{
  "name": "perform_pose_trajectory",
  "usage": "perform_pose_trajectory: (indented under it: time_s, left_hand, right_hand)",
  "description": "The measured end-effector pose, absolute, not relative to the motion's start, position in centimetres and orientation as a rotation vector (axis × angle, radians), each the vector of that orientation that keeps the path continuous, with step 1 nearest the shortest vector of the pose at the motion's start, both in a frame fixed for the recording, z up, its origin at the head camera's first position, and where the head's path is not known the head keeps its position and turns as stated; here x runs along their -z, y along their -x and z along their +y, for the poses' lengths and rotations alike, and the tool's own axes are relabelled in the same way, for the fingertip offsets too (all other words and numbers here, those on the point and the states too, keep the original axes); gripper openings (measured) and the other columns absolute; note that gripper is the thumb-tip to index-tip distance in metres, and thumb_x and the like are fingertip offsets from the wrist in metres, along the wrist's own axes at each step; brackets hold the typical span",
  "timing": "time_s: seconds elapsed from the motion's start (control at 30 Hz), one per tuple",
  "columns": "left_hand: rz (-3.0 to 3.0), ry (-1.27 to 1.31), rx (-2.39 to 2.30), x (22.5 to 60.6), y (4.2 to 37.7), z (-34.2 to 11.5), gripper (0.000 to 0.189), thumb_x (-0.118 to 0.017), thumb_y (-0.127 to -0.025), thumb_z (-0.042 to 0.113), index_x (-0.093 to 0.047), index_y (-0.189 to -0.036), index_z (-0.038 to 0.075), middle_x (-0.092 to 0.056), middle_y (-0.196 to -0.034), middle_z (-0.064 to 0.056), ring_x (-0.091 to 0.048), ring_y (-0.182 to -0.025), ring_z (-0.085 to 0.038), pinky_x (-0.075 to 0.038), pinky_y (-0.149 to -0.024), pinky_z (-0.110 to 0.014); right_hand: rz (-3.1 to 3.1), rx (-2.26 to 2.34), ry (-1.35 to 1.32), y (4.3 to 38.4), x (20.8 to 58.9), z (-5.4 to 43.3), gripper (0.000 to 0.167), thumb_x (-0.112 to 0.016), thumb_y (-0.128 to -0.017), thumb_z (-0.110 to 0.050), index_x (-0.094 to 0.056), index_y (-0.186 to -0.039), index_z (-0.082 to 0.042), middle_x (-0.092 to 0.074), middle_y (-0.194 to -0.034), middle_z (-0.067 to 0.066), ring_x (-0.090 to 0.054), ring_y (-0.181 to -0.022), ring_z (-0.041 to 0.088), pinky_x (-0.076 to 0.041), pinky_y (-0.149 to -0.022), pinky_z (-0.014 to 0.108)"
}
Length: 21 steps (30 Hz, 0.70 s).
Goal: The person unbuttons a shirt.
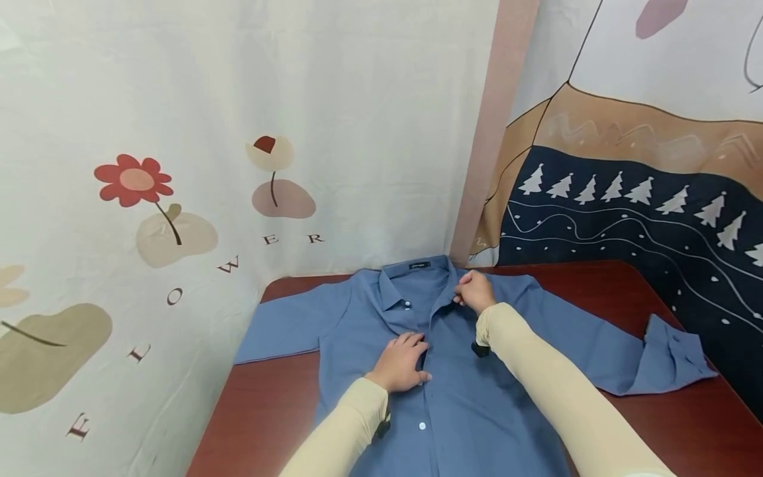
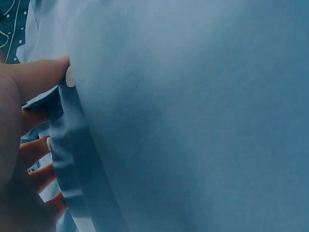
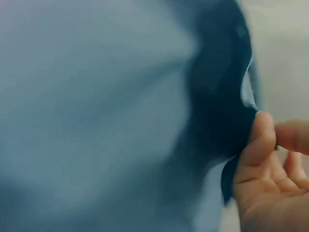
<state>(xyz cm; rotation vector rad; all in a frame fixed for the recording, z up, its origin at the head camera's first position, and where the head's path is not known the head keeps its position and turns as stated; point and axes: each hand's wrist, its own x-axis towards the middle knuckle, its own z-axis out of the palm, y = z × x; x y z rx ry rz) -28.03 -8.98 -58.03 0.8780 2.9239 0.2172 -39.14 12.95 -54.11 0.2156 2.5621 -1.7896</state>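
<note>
A blue button-up shirt (image 1: 369,331) lies front up on a table, its collar (image 1: 390,295) at the far edge. Its left-hand sleeve is folded under or cut off from view at the table edge. My left hand (image 1: 401,362) rests on the shirt's front at the button placket, fingers extended. In the left wrist view its thumb (image 2: 46,75) lies right at a white button (image 2: 71,77). Higher up, my right hand (image 1: 475,291) pinches the right side of the collar between thumb and fingers. The right wrist view shows this right hand (image 3: 270,179) gripping the raised cloth edge.
The table (image 1: 268,404) is reddish brown. To the right, a sleeve stretches out with its cuff (image 1: 676,354) folded up. A pale curtain (image 1: 357,132) with printed flowers hangs behind, and a dark panel with white trees (image 1: 620,218) hangs at the right.
</note>
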Motion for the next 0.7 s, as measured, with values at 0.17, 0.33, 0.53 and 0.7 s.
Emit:
perform_pose_trajectory:
  time_s: [0.17,0.33,0.53,0.7]
  left_hand:
    - [3.016,-0.837,-0.425,58.1,28.3,-9.0,0.064,-0.071,-0.088,0.041,-0.050,-0.140,0.009,-0.047,-0.142,-0.009,-0.045,-0.130,-0.026,-0.038,-0.104,-0.041]
    - [3.144,-0.844,-0.578,58.1,28.4,-8.8,0.070,-0.073,-0.087,0.034,-0.042,-0.145,0.011,-0.042,-0.145,-0.009,-0.046,-0.128,-0.025,-0.043,-0.099,-0.043]
    - [3.017,-0.916,-0.300,58.3,28.1,-8.4,0.061,-0.070,-0.089,0.042,-0.052,-0.141,0.016,-0.040,-0.150,-0.007,-0.039,-0.135,-0.026,-0.037,-0.104,-0.045]
    - [2.983,-0.988,-0.373,58.2,28.6,-9.1,0.049,-0.067,-0.090,0.040,-0.060,-0.134,0.019,-0.048,-0.144,-0.004,-0.044,-0.131,-0.026,-0.037,-0.104,-0.044]
  right_hand:
    - [2.482,1.959,0.047,38.7,52.2,11.1,0.009,-0.060,-0.092,0.005,-0.055,-0.099,0.005,-0.067,-0.095,0.021,-0.068,-0.081,0.025,-0.055,-0.077,0.042]
    - [2.705,1.441,0.459,37.6,53.2,9.9,0.037,-0.061,-0.094,-0.003,-0.056,-0.132,-0.003,-0.055,-0.134,0.017,-0.050,-0.125,0.034,-0.039,-0.102,0.050]
    - [2.819,0.485,0.640,36.6,56.1,9.3,0.060,-0.056,-0.099,-0.036,-0.035,-0.152,-0.019,-0.033,-0.154,0.013,-0.032,-0.137,0.040,-0.027,-0.107,0.058]
    - [2.798,0.217,0.584,35.9,56.6,9.0,0.061,-0.055,-0.098,-0.044,-0.037,-0.151,-0.021,-0.031,-0.155,0.012,-0.029,-0.139,0.039,-0.022,-0.109,0.058]
